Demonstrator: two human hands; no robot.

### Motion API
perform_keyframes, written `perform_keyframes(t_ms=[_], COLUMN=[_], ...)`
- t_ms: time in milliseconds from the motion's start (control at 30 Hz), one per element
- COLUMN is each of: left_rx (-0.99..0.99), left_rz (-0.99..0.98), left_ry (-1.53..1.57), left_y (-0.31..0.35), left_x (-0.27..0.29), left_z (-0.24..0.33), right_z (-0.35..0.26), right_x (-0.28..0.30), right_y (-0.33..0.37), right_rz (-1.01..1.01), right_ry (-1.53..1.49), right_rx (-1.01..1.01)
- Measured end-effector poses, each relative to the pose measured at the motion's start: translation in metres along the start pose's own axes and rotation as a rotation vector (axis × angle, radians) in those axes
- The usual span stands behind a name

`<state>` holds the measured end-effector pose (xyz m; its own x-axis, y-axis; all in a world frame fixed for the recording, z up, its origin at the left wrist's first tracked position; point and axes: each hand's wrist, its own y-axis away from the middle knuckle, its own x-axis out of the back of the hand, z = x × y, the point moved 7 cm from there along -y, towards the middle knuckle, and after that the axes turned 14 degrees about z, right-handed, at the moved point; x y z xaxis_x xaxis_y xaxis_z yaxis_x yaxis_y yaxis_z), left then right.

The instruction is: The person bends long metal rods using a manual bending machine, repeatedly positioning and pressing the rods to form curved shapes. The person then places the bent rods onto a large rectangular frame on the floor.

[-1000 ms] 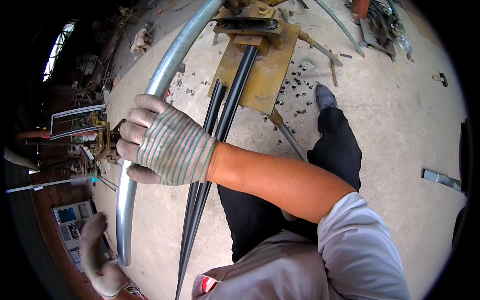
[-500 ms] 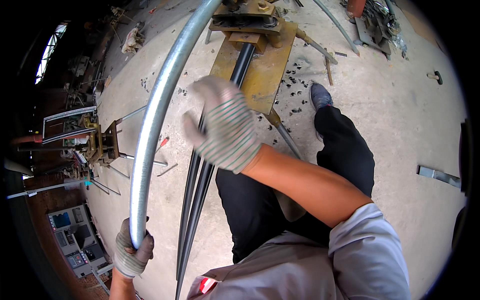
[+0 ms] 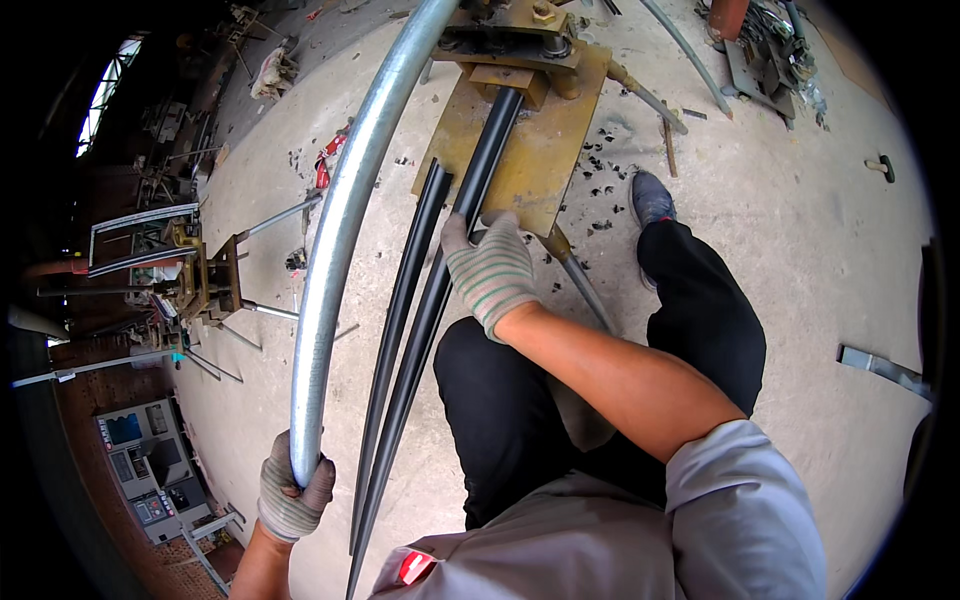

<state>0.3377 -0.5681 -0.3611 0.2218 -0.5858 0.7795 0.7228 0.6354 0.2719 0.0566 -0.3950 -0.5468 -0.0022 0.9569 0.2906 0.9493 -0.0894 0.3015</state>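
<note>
The left hand point(image 3: 292, 487), in a striped glove, is wrapped round the near end of a silver pipe point(image 3: 340, 240). The right hand point(image 3: 492, 270), gloved alike, is at the long black tube point(image 3: 487, 160), its digits partly curled and one tip against the tube's side; whether it grips cannot be told.

The silver pipe's long axis runs away from the person, up and to the right, in a gentle bow; its near end points back toward the person and its far part leaves the top of the view. The long black tube lies to the right of it. Its far end sits at a metal block point(image 3: 508, 82) on the yellowish stand point(image 3: 540, 150), and its long axis slants down and left to the lower edge of the view. A second black tube point(image 3: 405, 270) runs almost alongside, just left, its far end pointing at the stand but stopping short of the block.

Beyond, the person's shoe point(image 3: 650, 198) rests on the concrete floor point(image 3: 800, 250), near small dark scraps point(image 3: 598, 165). A hammer point(image 3: 882, 168) lies far right; another stand point(image 3: 205, 285) is on the left.
</note>
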Motion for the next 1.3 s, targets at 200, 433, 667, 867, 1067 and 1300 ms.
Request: perform_keyframes(t_ms=[200, 433, 667, 867, 1067, 1300], left_rx=[-0.013, -0.006, -0.072, -0.028, 0.013, -0.009], left_rz=[0.018, 0.047, 0.031, 0.066, 0.082, 0.045], left_ry=[-0.002, -0.024, -0.038, -0.056, -0.077, -0.061], left_y=[0.000, -0.001, -0.002, -0.001, -0.001, 0.002], left_x=[0.001, 0.001, 0.005, 0.008, 0.011, 0.008], left_z=[0.003, 0.006, -0.012, -0.013, -0.010, -0.015], right_z=[0.038, 0.034, 0.027, 0.022, 0.020, 0.026], right_x=[-0.034, -0.065, -0.071, -0.069, -0.065, -0.081], right_y=[0.010, 0.017, 0.021, 0.021, 0.020, 0.018], right_rz=[-0.239, -0.433, -0.377, -0.288, -0.255, -0.161], right_ry=[-0.173, -0.623, -0.862, -0.829, -0.746, -0.822], right_rx=[-0.127, -0.502, -0.606, -0.572, -0.582, -0.648])
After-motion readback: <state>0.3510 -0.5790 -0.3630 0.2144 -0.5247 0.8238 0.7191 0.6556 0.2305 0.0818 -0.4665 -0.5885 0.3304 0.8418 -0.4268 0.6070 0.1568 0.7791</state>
